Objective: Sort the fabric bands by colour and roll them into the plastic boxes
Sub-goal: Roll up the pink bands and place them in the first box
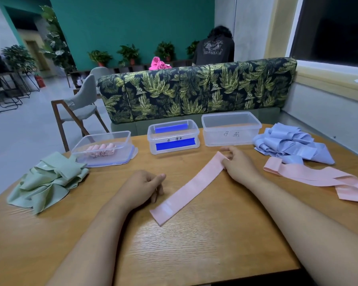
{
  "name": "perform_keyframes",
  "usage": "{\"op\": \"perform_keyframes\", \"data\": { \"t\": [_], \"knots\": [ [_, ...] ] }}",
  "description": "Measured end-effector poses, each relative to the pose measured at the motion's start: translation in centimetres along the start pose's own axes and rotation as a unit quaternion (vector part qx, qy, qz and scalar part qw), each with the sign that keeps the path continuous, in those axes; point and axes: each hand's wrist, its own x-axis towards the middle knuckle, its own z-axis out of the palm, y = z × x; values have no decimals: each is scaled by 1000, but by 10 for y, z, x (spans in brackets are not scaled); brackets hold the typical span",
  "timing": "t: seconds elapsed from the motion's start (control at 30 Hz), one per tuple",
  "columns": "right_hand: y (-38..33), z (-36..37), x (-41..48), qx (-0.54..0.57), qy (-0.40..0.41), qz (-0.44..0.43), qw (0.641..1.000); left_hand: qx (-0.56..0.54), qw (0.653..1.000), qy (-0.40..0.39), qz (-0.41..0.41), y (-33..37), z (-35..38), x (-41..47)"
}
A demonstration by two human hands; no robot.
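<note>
Pink band (191, 187) lies flat on the wooden table (194, 254) in the middle of the frame, its long axis running on a slant from the lower centre up toward the upper right; the near end points at the bottom edge and the far end at the boxes. The right hand (240, 167) sits at that far end, its fingers curled and pinching the band's tip against the table, with the index finger stretched out above it. The left hand (143, 187) rests on the table just left of the band's middle, loosely curled and holding nothing, the thumb out; whether its fingertips touch the band's edge cannot be told. Three clear plastic boxes stand in a row along the far edge of the table: the left box (120, 155) holds a row of pink rolls (100, 149), roughly four or five, too blurred to count for sure; the middle box (174, 133) has blue clips on its near and far sides; the right box (230, 129) bears dark handwriting on its front wall. One green pile (48, 180) of bands lies at the left of the frame, one blue pile (289, 143) at the right, and loose pink bands (318, 176) lie just below the blue pile; the number in each heap cannot be told.
</note>
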Motion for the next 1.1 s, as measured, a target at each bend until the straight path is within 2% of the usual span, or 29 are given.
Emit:
{"op": "perform_keyframes", "data": {
  "t": [0.07,0.2,0.27,0.4,0.53,0.67,0.87,1.1],
  "knots": [
    [-7,11,18,-1,-14,-16,1000,-17,999,-40,2,8,2,-3],
    [-20,37,46,81,-58,-54,994,-96,989,-113,19,12,8,-6],
    [-21,43,47,78,-46,-69,993,-124,984,-124,24,8,7,-6],
    [-13,39,32,35,38,-78,996,-102,985,-116,77,-6,2,-14],
    [-8,32,3,33,24,-88,995,-55,981,-167,83,-6,1,-38],
    [-7,26,-27,44,10,-93,995,-27,985,-141,91,-6,1,-54],
    [-6,16,-68,57,19,-102,993,-21,993,-55,99,-6,16,-71],
    [2,8,-113,13,-9,-145,989,73,980,-7,183,1,25,-84]
  ]
}}
